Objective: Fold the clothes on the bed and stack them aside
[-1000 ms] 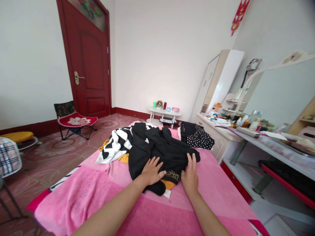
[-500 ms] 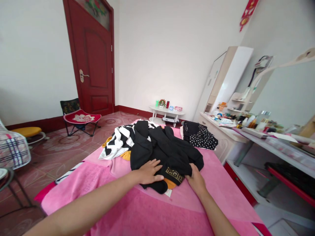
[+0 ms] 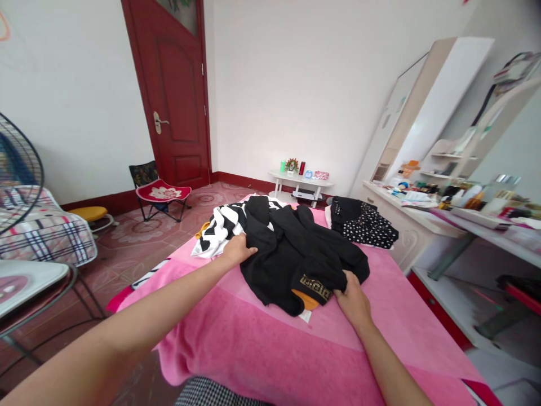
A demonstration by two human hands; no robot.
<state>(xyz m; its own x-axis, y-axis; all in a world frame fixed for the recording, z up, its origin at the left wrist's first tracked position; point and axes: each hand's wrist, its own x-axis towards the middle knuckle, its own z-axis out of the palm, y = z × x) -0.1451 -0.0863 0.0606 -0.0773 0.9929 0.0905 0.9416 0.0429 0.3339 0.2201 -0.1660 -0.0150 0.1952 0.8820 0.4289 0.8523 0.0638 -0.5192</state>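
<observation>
The left hand (image 3: 237,251) reaches far across the pink blanket (image 3: 236,338) and closes its fingers on the left edge of the black garment (image 3: 296,254), just beside a striped cloth (image 3: 217,231). The garment lies heaped between both hands (its long axis runs away from the person). The right hand (image 3: 351,293), nearer the body, pinches the near hem beside the gold trim (image 3: 316,286).

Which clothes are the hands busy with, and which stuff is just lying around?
In hand:
black garment, gripped by the left hand and right hand
pink blanket under it

Lying about:
striped cloth
dotted clothes
folding chair
small white table
</observation>
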